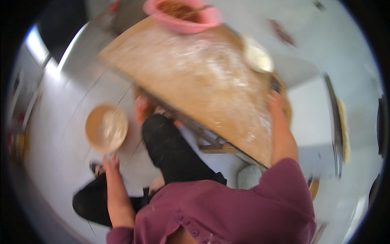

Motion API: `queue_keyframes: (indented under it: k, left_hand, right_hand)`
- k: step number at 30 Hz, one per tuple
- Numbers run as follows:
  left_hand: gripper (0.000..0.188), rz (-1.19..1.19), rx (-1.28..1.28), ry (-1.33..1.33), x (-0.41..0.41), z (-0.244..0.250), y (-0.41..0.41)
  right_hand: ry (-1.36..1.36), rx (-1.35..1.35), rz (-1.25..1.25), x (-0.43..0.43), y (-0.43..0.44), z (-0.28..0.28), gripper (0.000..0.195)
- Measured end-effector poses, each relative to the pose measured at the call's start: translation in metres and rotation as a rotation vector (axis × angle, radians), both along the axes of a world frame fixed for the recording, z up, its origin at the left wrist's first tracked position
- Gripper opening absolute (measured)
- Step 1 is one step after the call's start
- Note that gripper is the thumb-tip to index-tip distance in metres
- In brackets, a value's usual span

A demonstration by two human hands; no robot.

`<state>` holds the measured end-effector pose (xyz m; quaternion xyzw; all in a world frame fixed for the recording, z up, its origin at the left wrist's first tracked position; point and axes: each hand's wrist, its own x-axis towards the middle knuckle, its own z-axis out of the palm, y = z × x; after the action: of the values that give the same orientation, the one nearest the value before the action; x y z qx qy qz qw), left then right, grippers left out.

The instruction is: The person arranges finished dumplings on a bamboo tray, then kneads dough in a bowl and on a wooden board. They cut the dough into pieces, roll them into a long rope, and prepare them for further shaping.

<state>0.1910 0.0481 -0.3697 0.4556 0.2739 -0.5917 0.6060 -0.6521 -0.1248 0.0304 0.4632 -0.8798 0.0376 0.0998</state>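
Observation:
A flour-dusted wooden board (195, 73) lies before me on a low table. My right hand (276, 99) is at its right edge, against a small dark object (275, 84); blur hides whether the fingers grip it. Just beyond is a pale piece of dough (258, 58). My left hand (111, 163) reaches down at the left, close to the near rim of a tan basin (91, 125) on the floor. Its fingers look slightly apart, with nothing seen in them. White flour-like matter (112, 126) is inside that basin.
A pink basin (193, 29) of brown shredded food, with a utensil handle (202, 8), stands at the board's far edge. Below the board are wooden table legs (219, 148) and a pale round container (249, 177). Right of it is a white surface (313, 106) with a dark edge.

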Motion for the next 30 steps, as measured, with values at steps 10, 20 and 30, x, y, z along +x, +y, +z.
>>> queue_keyframes:
  k: [10,20,30]
  left_hand:
    - [0.060,0.482,0.378,-0.278,-0.091,0.008,-0.042]
    - [0.051,0.624,0.191,-0.054,-0.093,-0.049,-0.072]
    - [0.053,0.430,0.424,-0.213,-0.046,0.001,-0.083]
  right_hand:
    - [-0.351,-0.463,0.399,0.255,0.060,0.075,0.037]
    - [-0.584,0.697,1.752,0.674,-0.059,-0.089,0.044]
    - [0.075,1.091,1.773,0.803,-0.058,-0.389,0.080]
